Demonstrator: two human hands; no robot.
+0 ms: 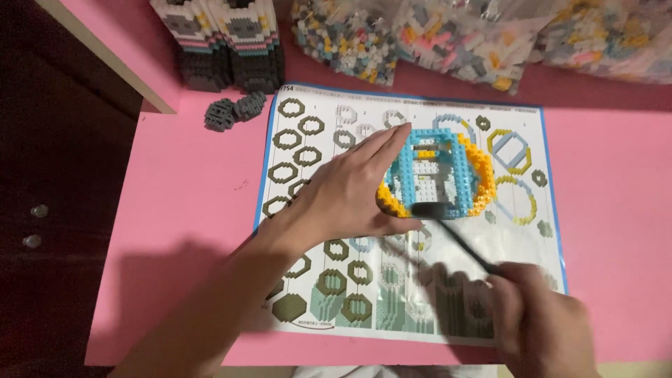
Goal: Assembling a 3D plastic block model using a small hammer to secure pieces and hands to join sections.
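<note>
Broadly, I'm working over a pink table (175, 196) with an instruction sheet (308, 280) spread flat and bags of loose bricks (420, 35) along the far edge. On the sheet sits the round brick model (437, 175), blue and white inside a yellow ring. My left hand (350, 192) lies against its left side, fingers extended, bracing it. My right hand (539, 322) is clenched around a thin dark tool (455, 238), its tip at the model's near edge. Pressing unevenly could, I judge, pop the yellow ring apart or skid the sheet.
</note>
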